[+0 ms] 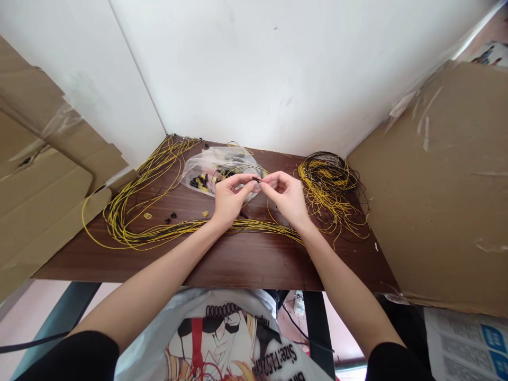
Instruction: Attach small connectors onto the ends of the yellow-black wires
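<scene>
Above the middle of the brown table, my left hand (pixel 234 197) and my right hand (pixel 286 194) meet fingertip to fingertip. Both pinch a small black connector (pixel 256 180), mostly covered by the fingers; its exact shape is too small to tell. A thin dark wire loops up near the left fingers, and a yellow one hangs by the right hand. Just behind the hands lies a clear plastic bag (pixel 216 156) with black and yellow small parts (pixel 200 181) in it. Beneath my wrists runs a long bundle of yellow and black wires (pixel 186 228).
On the right sits a tangled coil of yellow and black wires (pixel 327 177). Loose parts, among them a yellow piece (pixel 147 216) and black pieces (pixel 171 217), lie at left. Cardboard sheets (pixel 432 185) flank the table (pixel 254 264); a white wall (pixel 254 74) stands behind.
</scene>
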A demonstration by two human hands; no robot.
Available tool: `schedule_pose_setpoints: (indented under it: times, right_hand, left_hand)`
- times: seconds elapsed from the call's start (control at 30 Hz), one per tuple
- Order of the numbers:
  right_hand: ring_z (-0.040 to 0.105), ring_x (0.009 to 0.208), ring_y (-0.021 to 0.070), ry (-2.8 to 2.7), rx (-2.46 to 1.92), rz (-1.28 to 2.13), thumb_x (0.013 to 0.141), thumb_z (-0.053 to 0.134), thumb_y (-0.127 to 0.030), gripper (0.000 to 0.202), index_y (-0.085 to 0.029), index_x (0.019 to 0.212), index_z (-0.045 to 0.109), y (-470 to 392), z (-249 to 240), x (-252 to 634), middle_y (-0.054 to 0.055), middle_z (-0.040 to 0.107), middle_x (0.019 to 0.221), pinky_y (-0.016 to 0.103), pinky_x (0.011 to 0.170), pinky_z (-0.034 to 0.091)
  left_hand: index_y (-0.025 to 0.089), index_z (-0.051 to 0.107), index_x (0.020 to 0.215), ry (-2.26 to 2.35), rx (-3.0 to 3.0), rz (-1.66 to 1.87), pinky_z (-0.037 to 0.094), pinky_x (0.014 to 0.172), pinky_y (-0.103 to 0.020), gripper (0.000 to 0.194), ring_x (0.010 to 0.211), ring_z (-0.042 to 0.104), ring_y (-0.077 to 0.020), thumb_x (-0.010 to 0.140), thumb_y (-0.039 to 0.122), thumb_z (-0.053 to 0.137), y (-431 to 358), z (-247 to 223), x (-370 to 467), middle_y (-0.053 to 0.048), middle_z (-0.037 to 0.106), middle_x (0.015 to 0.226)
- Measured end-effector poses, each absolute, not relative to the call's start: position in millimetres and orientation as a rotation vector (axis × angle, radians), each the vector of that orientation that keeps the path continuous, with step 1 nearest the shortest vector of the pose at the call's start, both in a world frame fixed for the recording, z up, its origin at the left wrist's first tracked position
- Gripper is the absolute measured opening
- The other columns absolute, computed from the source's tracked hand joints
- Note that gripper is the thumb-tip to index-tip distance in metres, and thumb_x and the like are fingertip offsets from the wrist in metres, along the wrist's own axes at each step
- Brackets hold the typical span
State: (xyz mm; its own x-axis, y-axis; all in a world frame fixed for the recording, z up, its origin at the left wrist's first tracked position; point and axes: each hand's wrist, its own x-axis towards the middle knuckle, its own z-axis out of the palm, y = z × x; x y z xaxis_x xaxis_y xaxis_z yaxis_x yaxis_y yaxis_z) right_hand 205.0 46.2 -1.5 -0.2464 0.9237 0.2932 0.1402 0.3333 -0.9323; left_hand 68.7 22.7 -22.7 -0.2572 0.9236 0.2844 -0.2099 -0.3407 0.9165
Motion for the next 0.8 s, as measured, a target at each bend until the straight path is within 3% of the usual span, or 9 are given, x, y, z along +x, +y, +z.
schedule_pose_setpoints:
  times: [0.3, 0.57, 0.8]
  right_hand:
    - [0.057, 0.067, 0.0137, -1.935, -0.939, 0.490, 0.083, 0.057, -0.022, 0.010, -0.019, 0.078, 0.065, 42.1, 6.7, 211.6, 0.003, 0.065, 0.078, 0.029, 0.062, 0.046]
    - [0.058, 0.069, 0.0138, -1.908, -0.945, 0.514, 0.082, 0.057, -0.022, 0.008, -0.020, 0.080, 0.064, 42.7, 6.5, 211.9, 0.003, 0.065, 0.079, 0.028, 0.062, 0.047]
    - [0.055, 0.065, 0.0127, -1.914, -0.933, 0.527, 0.082, 0.059, -0.023, 0.008, -0.020, 0.082, 0.066, 41.2, 7.1, 209.6, 0.002, 0.061, 0.078, 0.027, 0.059, 0.044]
  left_hand:
    - [0.014, 0.070, 0.080, 0.919, 0.924, 1.726, 0.056, 0.069, -0.028, 0.022, 0.068, 0.063, -0.0117, 0.064, 0.027, 0.077, 26.8, -24.1, 67.5, -0.004, 0.070, 0.086]
    - [0.014, 0.070, 0.080, 0.849, 0.830, 1.646, 0.056, 0.070, -0.027, 0.022, 0.064, 0.061, -0.0092, 0.062, 0.024, 0.078, 25.9, -19.8, 65.0, -0.003, 0.069, 0.079]
    - [0.016, 0.071, 0.079, 0.811, 0.873, 1.595, 0.056, 0.075, -0.030, 0.022, 0.068, 0.064, -0.0102, 0.060, 0.025, 0.080, 25.2, -19.0, 64.9, -0.003, 0.070, 0.086]
